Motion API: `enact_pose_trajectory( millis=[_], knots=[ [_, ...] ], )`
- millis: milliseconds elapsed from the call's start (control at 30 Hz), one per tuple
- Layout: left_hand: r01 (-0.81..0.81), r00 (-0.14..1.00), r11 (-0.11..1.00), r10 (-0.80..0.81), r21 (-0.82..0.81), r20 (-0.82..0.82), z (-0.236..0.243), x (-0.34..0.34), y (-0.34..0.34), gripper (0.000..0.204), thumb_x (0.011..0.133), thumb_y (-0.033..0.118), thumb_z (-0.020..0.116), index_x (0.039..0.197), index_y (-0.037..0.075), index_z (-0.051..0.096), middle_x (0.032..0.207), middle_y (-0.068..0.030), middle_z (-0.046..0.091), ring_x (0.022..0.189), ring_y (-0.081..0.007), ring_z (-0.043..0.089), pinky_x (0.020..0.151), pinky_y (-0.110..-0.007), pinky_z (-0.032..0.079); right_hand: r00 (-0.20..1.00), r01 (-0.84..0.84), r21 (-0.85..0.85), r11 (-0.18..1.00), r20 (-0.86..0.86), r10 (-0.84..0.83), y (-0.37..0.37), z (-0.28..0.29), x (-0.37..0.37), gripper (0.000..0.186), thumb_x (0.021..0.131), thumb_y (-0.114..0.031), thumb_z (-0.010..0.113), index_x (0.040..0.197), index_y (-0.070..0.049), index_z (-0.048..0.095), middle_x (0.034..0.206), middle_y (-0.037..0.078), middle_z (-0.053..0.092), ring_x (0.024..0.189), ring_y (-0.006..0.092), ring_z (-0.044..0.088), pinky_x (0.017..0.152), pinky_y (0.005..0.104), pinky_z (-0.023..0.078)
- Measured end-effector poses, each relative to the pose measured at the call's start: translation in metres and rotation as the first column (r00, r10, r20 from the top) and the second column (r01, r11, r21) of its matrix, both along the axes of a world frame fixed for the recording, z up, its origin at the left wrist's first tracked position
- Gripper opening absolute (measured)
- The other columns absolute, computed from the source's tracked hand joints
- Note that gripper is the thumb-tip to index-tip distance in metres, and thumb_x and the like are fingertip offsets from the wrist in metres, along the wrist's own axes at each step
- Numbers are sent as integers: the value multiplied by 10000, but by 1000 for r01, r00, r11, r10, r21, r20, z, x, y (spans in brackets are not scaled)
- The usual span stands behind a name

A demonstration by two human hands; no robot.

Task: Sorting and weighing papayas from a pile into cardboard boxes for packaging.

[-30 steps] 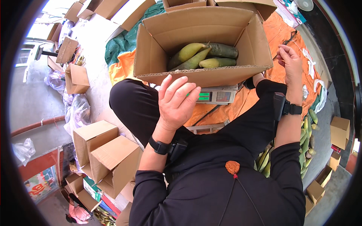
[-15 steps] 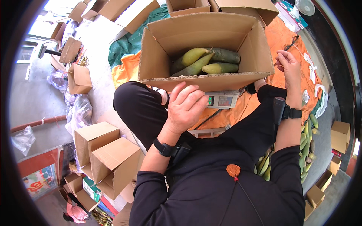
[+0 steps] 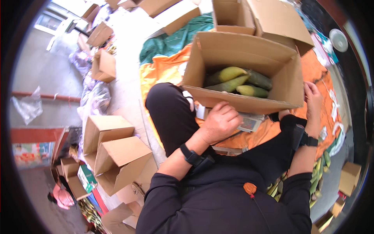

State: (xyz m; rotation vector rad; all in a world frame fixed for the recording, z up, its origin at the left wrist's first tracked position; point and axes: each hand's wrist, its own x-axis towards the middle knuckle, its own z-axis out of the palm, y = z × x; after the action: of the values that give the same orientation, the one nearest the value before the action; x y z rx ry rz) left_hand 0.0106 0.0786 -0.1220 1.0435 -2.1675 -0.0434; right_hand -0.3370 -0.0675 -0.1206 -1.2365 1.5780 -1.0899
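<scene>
A large open cardboard box (image 3: 241, 96) stands in front of me between my legs, tilted so that its inside shows. Several long green radishes (image 3: 233, 73) with paler ends lie at its bottom. Against the lower front wall, my left hand (image 3: 221, 123) has its fingers loosely bent and apart; whether it touches the cardboard I cannot tell. Right beside the box's right corner is my right hand (image 3: 313, 102), fingers partly bent and fingertips close to the edge. A grey scale (image 3: 251, 123) shows partly below the box, half hidden by my left hand.
Orange sheeting (image 3: 269, 134) and a green tarp (image 3: 175, 37) cover the floor. Empty cardboard boxes (image 3: 120, 154) stand at left; another box (image 3: 233, 17) is behind. More radishes (image 3: 317, 175) lie at right. A person in pink (image 3: 62, 195) is at the far lower left.
The view has swung, so the box and surroundings appear farther right and lower. My right hand has come closer to the box's right edge. My left hand's fingers are more bent.
</scene>
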Motion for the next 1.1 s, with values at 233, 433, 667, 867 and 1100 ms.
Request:
enact_pose_trajectory(
  millis=[233, 433, 667, 867, 1100],
  knots=[
    [-144, 987, 986, 136, -85, -86, 23, 27, 9, 165, 680, 121, 702, 819, 80, 621, 781, -36, 580, 799, -210, 601, 819, -389, 489, 997, -10, -69, 998, -73, 4, -21, -19, 0, 242, 928, -177, 558, 1099, -17, 621, 955, 21, 646, 844, 85, 584, 697, 220, 463],
    [-573, 815, 810, 546, -129, -191, 66, 123, 54, 147, 754, 54, 686, 897, 72, 655, 871, -85, 620, 853, -261, 584, 821, -405, 459, 981, -76, -36, 996, -179, 68, -44, -36, -8, 256, 937, -178, 529, 1114, -11, 610, 963, 30, 648, 846, 105, 592, 736, 239, 470],
    [-1000, 1, -1, 998, -25, -66, 22, 273, 202, 497, 757, 155, 714, 1195, 8, 531, 1114, -192, 568, 1079, -370, 501, 924, -449, 396, 998, -45, 19, 999, -35, 45, -52, -48, -19, 253, 940, -156, 505, 1135, -18, 590, 960, 25, 651, 806, 108, 588, 698, 248, 476],
    [-778, -540, -596, 796, 199, 272, -13, 297, 292, 581, 775, 314, 711, 1255, 58, 508, 1184, -202, 570, 1122, -375, 519, 912, -474, 434, 986, -145, -14, 989, -86, 144, -37, -31, 21, 225, 950, -167, 499, 1094, -27, 600, 920, 8, 642, 786, 109, 584, 668, 258, 476],
    [-750, -326, -513, 836, 417, 442, -47, 315, 309, 302, 797, 305, 656, 886, 16, 642, 917, -226, 646, 902, -397, 613, 774, -478, 492, 952, -302, -33, 953, -53, 300, -24, -20, 65, 222, 953, -172, 496, 1087, -29, 601, 909, 5, 638, 779, 107, 582, 662, 259, 476]
  ],
)
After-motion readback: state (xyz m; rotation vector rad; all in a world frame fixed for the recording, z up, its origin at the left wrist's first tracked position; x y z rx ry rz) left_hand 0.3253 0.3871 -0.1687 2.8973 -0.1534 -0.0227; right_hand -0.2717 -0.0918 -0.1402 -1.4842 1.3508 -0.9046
